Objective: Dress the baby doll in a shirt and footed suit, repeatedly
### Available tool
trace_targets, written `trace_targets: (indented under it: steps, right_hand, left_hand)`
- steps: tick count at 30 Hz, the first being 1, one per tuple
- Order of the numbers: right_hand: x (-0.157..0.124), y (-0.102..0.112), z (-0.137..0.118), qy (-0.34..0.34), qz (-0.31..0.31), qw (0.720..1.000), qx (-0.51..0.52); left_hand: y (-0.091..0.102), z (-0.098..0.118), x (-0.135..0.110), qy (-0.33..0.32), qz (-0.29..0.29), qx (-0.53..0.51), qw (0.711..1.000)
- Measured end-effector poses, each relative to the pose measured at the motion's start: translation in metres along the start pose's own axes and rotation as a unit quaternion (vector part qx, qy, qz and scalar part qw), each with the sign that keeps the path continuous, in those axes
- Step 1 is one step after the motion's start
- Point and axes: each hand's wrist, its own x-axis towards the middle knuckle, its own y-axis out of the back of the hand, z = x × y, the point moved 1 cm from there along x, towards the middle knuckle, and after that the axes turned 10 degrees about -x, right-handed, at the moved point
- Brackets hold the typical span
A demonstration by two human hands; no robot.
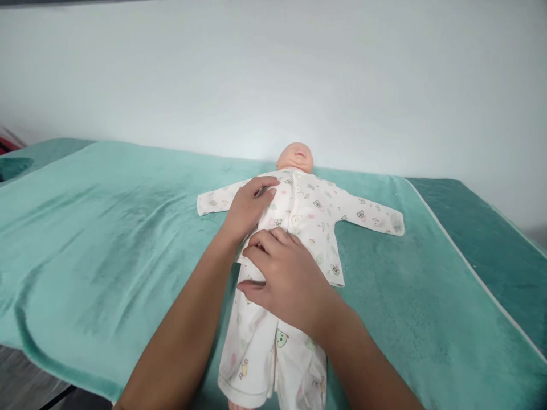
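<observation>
A baby doll (pixel 296 156) lies on its back on a teal blanket (pixel 106 228), dressed in a white printed top (pixel 316 210) and matching trousers (pixel 256 353), its sleeves spread out to both sides. My left hand (pixel 249 206) rests flat on the doll's chest near the shoulder, fingers stretched out. My right hand (pixel 287 279) lies on the doll's belly at the hem of the top, with the fingers curled against the fabric.
The teal blanket covers a raised surface against a white wall (pixel 273 74). A darker green cover (pixel 491 245) shows at the right beyond the blanket's white-piped edge. The near left edge of the blanket hangs over the floor (pixel 25 381).
</observation>
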Motion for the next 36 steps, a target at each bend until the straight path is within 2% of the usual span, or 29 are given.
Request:
trace_targets:
  steps: [4, 7, 11, 15, 19, 26, 31, 33, 36]
  right_hand:
    - [-0.001, -0.004, -0.009, -0.049, -0.004, 0.999, -0.023]
    - [0.0, -0.01, -0.012, -0.058, 0.003, 0.997, -0.052]
    - [0.002, -0.016, -0.012, -0.035, 0.03, 0.994, -0.097]
    - [0.005, -0.016, -0.011, 0.017, 0.052, 0.992, -0.111]
    - [0.006, -0.017, -0.014, 0.078, 0.048, 0.991, -0.094]
    - [0.008, -0.019, -0.012, 0.06, 0.03, 0.997, -0.046]
    - [0.006, -0.015, -0.012, 0.077, 0.024, 0.994, 0.068]
    - [0.005, -0.012, -0.011, 0.069, 0.045, 0.992, 0.094]
    - [0.004, -0.009, -0.006, 0.014, 0.111, 0.989, 0.093]
  left_hand:
    - [0.0, 0.004, -0.001, 0.015, -0.005, -0.018, 1.0]
    - [-0.005, 0.006, -0.003, 0.001, 0.01, 0.005, 1.0]
    - [-0.01, 0.005, -0.004, -0.028, 0.016, 0.033, 0.999]
    - [-0.009, 0.007, -0.003, -0.021, 0.014, 0.039, 0.999]
    - [-0.007, 0.008, -0.003, -0.02, 0.003, 0.042, 0.999]
    - [-0.007, 0.0, 0.0, -0.094, -0.021, 0.08, 0.992]
    - [-0.006, 0.0, -0.001, -0.082, -0.019, 0.067, 0.994]
    - [-0.006, 0.001, -0.001, -0.069, -0.012, 0.064, 0.995]
    - [-0.006, -0.001, 0.0, -0.045, 0.017, 0.063, 0.997]
